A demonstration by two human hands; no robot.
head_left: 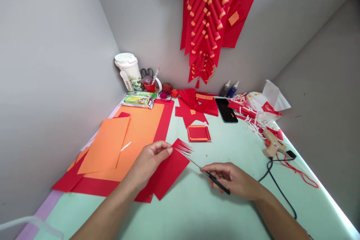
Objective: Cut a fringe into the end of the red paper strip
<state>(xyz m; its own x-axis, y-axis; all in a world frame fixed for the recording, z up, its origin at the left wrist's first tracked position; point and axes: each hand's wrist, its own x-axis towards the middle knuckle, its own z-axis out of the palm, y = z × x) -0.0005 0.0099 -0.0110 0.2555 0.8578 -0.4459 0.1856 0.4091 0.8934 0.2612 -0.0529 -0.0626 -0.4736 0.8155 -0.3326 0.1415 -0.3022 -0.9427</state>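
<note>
My left hand point(153, 159) pinches the upper left edge of a red paper sheet point(171, 174) between thumb and fingers. Thin cut strips fan out from the sheet's top corner. My right hand point(229, 179) is closed around black-handled scissors point(216, 182), whose narrow blades point up and left and meet the paper's edge beside the strips. Whether the blades are parted is too small to tell. Beyond the sheet lies a small red and orange paper stack point(198, 133).
Orange sheets point(105, 144) over red ones cover the table's left side. At the back stand a white cup point(129, 71) and a phone point(226, 110) lies flat. A glue gun point(273, 143) with its cord and paper scraps are at right. Red paper firecrackers point(206, 15) hang on the wall.
</note>
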